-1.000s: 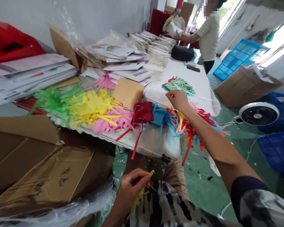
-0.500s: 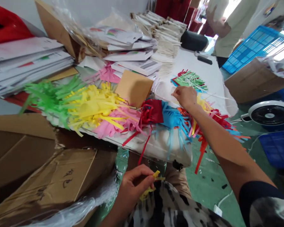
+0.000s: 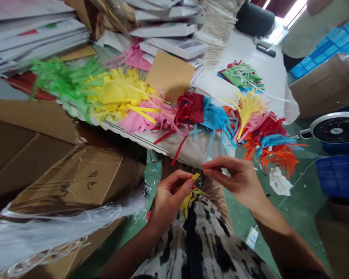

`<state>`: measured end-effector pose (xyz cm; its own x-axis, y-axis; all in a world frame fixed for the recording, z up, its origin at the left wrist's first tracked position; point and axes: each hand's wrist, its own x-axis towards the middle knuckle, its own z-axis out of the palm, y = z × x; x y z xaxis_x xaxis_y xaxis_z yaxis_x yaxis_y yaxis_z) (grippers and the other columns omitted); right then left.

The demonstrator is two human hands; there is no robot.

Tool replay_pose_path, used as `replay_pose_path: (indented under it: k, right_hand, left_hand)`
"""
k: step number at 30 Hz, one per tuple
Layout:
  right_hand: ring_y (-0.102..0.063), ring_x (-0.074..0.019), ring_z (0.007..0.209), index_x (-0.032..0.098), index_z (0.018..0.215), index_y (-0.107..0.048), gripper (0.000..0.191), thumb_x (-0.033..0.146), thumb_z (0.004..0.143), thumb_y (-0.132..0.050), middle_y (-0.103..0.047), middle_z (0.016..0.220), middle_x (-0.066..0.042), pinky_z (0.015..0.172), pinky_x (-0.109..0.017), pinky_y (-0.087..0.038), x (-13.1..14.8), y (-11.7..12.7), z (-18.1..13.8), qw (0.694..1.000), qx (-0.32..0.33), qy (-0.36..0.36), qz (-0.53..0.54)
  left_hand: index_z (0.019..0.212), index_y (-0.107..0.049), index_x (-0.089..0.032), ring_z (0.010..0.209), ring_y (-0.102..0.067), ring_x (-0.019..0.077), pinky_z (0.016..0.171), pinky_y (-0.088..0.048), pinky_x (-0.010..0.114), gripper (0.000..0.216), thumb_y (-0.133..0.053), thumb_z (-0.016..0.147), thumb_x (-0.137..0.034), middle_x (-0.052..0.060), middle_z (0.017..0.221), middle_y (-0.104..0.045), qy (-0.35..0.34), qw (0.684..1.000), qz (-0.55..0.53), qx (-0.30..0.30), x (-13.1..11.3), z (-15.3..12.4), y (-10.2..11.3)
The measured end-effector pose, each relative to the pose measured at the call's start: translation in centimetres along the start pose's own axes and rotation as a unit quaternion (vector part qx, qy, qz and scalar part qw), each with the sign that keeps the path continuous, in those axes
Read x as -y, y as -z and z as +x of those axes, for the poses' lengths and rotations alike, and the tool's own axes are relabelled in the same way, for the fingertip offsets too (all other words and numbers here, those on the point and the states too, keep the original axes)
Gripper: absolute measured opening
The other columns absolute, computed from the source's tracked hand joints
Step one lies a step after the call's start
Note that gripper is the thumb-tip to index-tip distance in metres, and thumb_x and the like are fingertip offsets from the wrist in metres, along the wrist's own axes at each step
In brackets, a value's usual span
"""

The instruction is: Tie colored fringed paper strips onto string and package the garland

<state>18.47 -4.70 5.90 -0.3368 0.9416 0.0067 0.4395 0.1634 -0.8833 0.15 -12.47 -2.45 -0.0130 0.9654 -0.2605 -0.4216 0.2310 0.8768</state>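
Observation:
My left hand (image 3: 170,195) pinches a small bundle of yellow paper strips (image 3: 191,193) just above my lap. My right hand (image 3: 235,178) hovers beside it with thumb and fingers pinched together at the top of the bundle; whatever they hold is too thin to make out. Both hands sit below the front edge of the white table (image 3: 189,149), where piles of cut paper fringe lie: green (image 3: 61,79), yellow (image 3: 119,91), pink (image 3: 145,116), dark red (image 3: 190,108), blue (image 3: 215,118) and orange (image 3: 279,155).
A brown cardboard box (image 3: 61,174) and clear plastic strands (image 3: 46,232) fill the left. Stacks of printed sheets (image 3: 31,35), a tan envelope (image 3: 168,73) and a small mixed fringe pile (image 3: 241,75) lie on the table. A white fan (image 3: 336,130) and blue crates (image 3: 340,178) stand at right.
My right hand has come back from the far fringe piles on the table down to the yellow bundle in my left hand. The view has tilted downward.

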Motion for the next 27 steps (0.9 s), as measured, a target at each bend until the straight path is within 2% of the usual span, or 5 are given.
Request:
replay_pose_path:
  k: [5, 10, 13, 18, 27]
  right_hand:
    - [-0.072, -0.0136, 0.067, 0.029, 0.095, -0.085, 0.016, 0.032, 0.081, -0.092, -0.081, 0.080, 0.000, 0.059, -0.023, -0.055, -1.8, -1.9, -3.4, 0.987, -0.042, -0.062, 0.145]
    - [-0.074, -0.0153, 0.079, 0.027, 0.081, -0.083, 0.011, 0.024, 0.080, -0.093, -0.081, 0.088, -0.001, 0.067, -0.025, -0.058, -2.7, -2.4, -4.8, 0.969, -0.095, -0.024, 0.225]
    - [-0.071, -0.0148, 0.077, 0.027, 0.080, -0.082, 0.013, 0.019, 0.081, -0.091, -0.078, 0.083, 0.000, 0.069, -0.026, -0.056, -3.0, -2.6, -5.6, 0.970, -0.128, 0.004, 0.207]
    - [-0.069, -0.0151, 0.077, 0.028, 0.085, -0.081, 0.016, 0.015, 0.083, -0.090, -0.078, 0.083, 0.001, 0.073, -0.031, -0.054, -3.2, -2.6, -6.4, 0.978, -0.141, 0.034, 0.148]
    - [-0.068, -0.0143, 0.077, 0.028, 0.088, -0.079, 0.015, 0.016, 0.085, -0.088, -0.075, 0.084, 0.003, 0.072, -0.030, -0.052, -3.1, -2.1, -6.1, 0.990, -0.069, 0.012, 0.122]
  left_hand:
    - [0.091, -0.080, -0.022, 0.075, -0.063, 0.0112, 0.069, -0.049, 0.021, 0.015, -0.080, 0.094, -0.036, -0.001, 0.084, -0.071, -0.058, 0.996, 0.061, -0.009, 0.6, -1.0, -0.8]
    - [0.093, -0.080, -0.024, 0.080, -0.067, 0.0099, 0.077, -0.052, 0.020, 0.004, -0.078, 0.096, -0.022, -0.002, 0.087, -0.072, -0.183, 0.973, 0.143, -0.009, 0.4, -1.3, -1.8]
    - [0.095, -0.080, -0.024, 0.080, -0.068, 0.0086, 0.076, -0.053, 0.018, 0.008, -0.078, 0.094, -0.017, -0.002, 0.088, -0.073, -0.235, 0.957, 0.171, 0.011, 0.2, -1.2, -2.4]
    - [0.097, -0.079, -0.023, 0.081, -0.069, 0.0091, 0.076, -0.054, 0.018, 0.009, -0.077, 0.094, -0.015, -0.002, 0.088, -0.073, -0.253, 0.947, 0.196, 0.030, 0.3, -1.2, -2.7]
    - [0.096, -0.077, -0.023, 0.081, -0.069, 0.0104, 0.076, -0.054, 0.020, 0.010, -0.079, 0.092, -0.014, -0.001, 0.089, -0.074, -0.276, 0.931, 0.238, 0.033, 0.2, -1.3, -2.3]
